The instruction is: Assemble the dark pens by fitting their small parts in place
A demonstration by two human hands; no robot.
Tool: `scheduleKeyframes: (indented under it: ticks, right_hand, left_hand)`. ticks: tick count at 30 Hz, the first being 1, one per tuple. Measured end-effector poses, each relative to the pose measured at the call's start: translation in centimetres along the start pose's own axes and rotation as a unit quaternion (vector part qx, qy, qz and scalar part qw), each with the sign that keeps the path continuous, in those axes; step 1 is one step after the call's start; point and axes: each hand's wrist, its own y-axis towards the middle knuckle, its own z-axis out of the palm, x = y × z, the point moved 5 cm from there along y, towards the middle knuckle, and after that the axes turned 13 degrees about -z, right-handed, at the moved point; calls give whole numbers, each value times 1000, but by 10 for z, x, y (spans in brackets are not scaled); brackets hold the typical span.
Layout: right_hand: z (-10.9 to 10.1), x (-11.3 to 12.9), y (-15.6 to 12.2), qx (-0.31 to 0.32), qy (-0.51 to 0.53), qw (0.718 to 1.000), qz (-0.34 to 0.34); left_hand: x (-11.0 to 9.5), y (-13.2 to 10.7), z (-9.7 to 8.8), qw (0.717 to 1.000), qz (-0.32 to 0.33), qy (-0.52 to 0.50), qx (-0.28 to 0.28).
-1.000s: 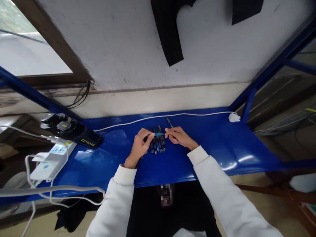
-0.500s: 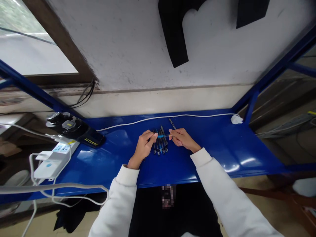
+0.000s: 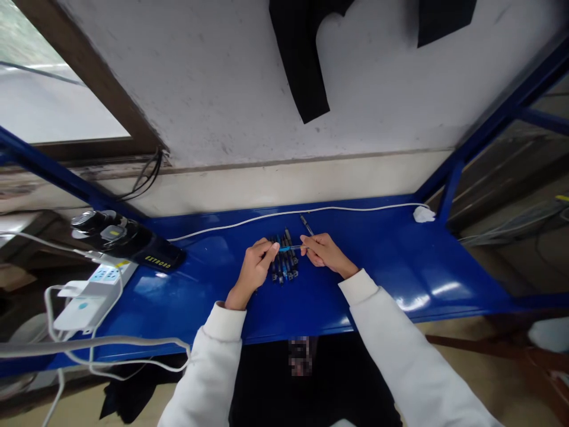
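My left hand (image 3: 255, 268) is pinched around one end of a pen whose blue part (image 3: 284, 249) shows beyond the thumb. From the blue part a thin, pale section (image 3: 297, 247) runs across to my right hand (image 3: 326, 252), whose fingers are closed on that end. Under the held pen, several dark pens (image 3: 281, 275) lie side by side on the blue tabletop (image 3: 306, 305). Beyond my right hand, a single pen (image 3: 306, 224) rests at a slant. The fingers hide both ends of the held pen.
A black bottle (image 3: 133, 243) lies at the left beside a white power strip (image 3: 84, 302) with tangled white cables. A white cord (image 3: 249, 222) runs along the back to a crumpled white piece (image 3: 424, 214). Blue frame posts (image 3: 450, 187) stand at both sides.
The view has shifted slightly, so most things sit a little further left. Both hands keep their hold on the pen, with little visible movement between them.
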Motion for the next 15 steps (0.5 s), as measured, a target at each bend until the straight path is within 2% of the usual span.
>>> scheduleKeyframes:
  ticks: [8, 15]
  right_hand:
    - [-1, 4, -1, -34, -29, 999, -13]
    - [7, 13, -3, -52, -115, 990, -57]
  left_hand:
    - [-6, 0, 1, 1000, 7, 9, 10]
    - [6, -2, 0, 998, -35, -43, 8]
